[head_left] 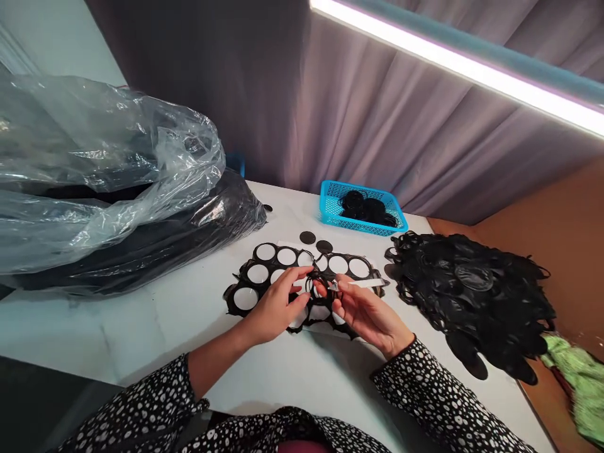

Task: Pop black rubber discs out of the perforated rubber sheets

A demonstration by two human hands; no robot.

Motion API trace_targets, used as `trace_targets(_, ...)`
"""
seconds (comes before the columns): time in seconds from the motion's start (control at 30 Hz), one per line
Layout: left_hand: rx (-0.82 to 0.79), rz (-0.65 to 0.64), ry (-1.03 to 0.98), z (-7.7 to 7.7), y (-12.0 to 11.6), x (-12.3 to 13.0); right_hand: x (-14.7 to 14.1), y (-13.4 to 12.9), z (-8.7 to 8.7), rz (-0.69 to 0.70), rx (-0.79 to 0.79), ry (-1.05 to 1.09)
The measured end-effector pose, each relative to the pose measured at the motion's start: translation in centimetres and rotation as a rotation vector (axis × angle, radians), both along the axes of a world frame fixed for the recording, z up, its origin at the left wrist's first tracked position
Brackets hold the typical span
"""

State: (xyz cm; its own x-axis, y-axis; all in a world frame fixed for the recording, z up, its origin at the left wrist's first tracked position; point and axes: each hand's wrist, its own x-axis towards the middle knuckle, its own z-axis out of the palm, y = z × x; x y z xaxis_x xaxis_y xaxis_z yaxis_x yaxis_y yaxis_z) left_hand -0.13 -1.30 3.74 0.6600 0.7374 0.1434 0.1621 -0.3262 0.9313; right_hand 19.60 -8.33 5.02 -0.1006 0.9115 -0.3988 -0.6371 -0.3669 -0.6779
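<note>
At centre frame, thin black rings (318, 275) sit over a perforated black sheet (263, 290) on the tabletop (155, 333). Fingers of the right hand (372, 313) pinch a slim white tool (365, 283); those of the left hand (279, 303) curve beside the rings, grip unclear. Rings judged light, limp, stretchy: best held by outer rim, clear of tool.

Tube light (453, 61): lit | curtain (368, 138): grey, pleated | table (132, 333): white | side panel (542, 214): brown

The garment (231, 437) along the bottom edge is black, scattered with irregular whitish spots, as are both sleeves (434, 402), lower left and lower right. Maroon cloth (302, 447) shows at bottom centre.
</note>
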Motion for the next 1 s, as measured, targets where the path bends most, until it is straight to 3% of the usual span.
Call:
trace_targets(0.23,-0.364,-0.268,-0.057,0.3,1.0,0.7,-2.3,-1.0,0.6,0.216,0.141,0.068)
trace_targets(0.33,-0.463,-0.229,-0.033,1.1,1.1,0.5,-3.0,-1.0,0.7,0.316,0.226,0.113)
trace_targets(0.43,-0.426,-0.167,-0.049,2.0,1.1,0.3,-3.5,-1.1,0.6,0.39,0.287,0.134)
trace_targets(0.57,-0.366,-0.196,-0.108,2.8,1.1,0.1,-3.8,-1.2,0.5,0.457,0.327,0.112)
trace_targets(1.0,-0.2,-0.161,-0.082,3.1,1.1,0.2,-4.3,-1.7,0.6,0.554,0.475,-0.074)
